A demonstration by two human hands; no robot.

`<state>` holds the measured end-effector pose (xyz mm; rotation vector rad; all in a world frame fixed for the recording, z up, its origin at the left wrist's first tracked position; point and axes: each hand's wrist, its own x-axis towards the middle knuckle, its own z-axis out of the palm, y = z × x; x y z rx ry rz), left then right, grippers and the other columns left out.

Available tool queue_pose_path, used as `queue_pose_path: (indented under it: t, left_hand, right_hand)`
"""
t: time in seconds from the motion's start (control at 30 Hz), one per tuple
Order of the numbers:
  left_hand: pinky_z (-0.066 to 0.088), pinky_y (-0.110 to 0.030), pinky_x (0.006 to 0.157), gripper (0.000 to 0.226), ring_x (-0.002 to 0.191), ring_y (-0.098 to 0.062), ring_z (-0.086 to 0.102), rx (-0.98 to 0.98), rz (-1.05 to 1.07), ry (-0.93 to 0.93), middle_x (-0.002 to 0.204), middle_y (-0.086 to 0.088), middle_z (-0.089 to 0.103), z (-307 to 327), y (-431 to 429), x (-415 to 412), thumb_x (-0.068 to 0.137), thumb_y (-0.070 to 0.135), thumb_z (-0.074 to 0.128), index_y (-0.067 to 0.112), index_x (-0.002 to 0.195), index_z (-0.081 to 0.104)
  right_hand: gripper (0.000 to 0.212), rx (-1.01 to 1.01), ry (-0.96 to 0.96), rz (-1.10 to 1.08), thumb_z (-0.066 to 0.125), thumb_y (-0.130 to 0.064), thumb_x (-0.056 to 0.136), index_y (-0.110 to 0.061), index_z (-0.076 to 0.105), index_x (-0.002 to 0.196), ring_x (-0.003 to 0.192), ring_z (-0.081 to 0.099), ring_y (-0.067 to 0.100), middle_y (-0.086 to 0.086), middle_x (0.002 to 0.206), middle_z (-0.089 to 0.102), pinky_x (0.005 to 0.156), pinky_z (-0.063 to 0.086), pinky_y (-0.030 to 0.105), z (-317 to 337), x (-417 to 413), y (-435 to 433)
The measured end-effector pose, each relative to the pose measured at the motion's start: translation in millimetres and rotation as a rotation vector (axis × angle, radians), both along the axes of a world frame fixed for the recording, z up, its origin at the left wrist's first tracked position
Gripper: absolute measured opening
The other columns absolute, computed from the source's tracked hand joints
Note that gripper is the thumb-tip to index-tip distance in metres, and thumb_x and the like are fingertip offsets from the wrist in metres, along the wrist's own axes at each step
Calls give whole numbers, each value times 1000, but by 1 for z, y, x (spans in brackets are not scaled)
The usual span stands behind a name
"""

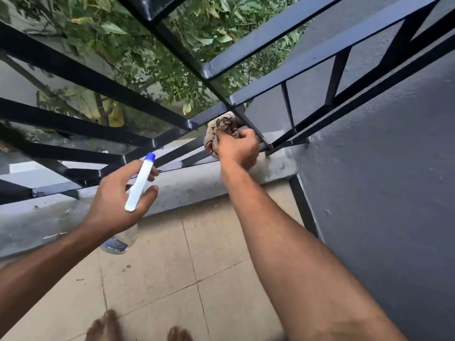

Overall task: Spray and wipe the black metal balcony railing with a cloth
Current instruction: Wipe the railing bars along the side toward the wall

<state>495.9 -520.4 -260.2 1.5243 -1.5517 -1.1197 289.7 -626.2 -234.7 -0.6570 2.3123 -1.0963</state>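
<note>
Bare toes [108,324] at 6 o'clock. Left hand [115,195] grips spray bottle [139,184]. Right hand [237,150], at 1 o'clock, clamps cloth [220,129] against railing [98,82].

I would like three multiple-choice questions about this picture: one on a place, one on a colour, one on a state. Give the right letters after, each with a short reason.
1. Where is the cloth?
A. At the railing corner by the wall
B. On the floor
C. Hung over the top rail

2. What colour is the nozzle of the bottle?
A. Red
B. Blue
C. Green

3. What does the left hand do?
A. Hangs empty
B. Grips the bottle
C. Presses flat on the ledge

Answers:
1 A: the right hand grips it, bunched, at the bars there.
2 B: the tip above the white head is blue.
3 B: its fingers curl round the white head.
</note>
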Motion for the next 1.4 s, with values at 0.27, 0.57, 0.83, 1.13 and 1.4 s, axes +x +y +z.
queue_pose_path:
  t: [0.27, 0.57, 0.83, 1.13, 1.4]
  left_hand:
    - [60, -44, 68, 20, 75, -5, 67, 15, -66, -2, 106, 13, 67, -3, 0, -19, 82, 31, 66, 31, 102, 64]
    - [59, -48, 71, 20, 75, -17, 68, 0, -49, 4, 103, 9, 67, 9, -8, -26, 81, 30, 65, 36, 100, 62]
    - [60, -47, 73, 21, 74, -5, 66, -9, -14, -17, 103, 16, 67, 29, -7, -27, 80, 29, 65, 39, 99, 62]
    - [59, -44, 68, 19, 73, -8, 66, -64, -47, 26, 104, 14, 66, 25, -4, -53, 82, 26, 64, 32, 100, 63]
    - [52, -18, 62, 19, 67, 3, 64, -179, -184, 123, 100, 13, 68, -44, -23, -60, 82, 25, 64, 36, 97, 63]
  right_hand:
    - [31, 22, 48, -8, 89, -29, 61, -28, 71, 86, 85, 70, 23, -8, 89, 75, 78, 58, 35, 0, -38, 5]
    - [32, 94, -85, 52, 91, -32, 64, -24, 73, 89, 87, 70, 26, -3, 94, 77, 72, 54, 30, -12, -5, 4]
    - [25, 78, 132, 242, 82, -28, 71, -27, 63, 87, 88, 68, 29, -4, 91, 75, 73, 54, 38, -4, -33, 31]
    - [51, -299, 964, 846, 64, 5, 73, -14, 72, 119, 96, 62, 32, 10, 108, 68, 78, 54, 44, -24, -91, 38]
    - [22, -616, 1420, 871, 61, -13, 100, -20, 76, 115, 97, 66, 29, 3, 106, 72, 79, 52, 41, -78, -109, -2]
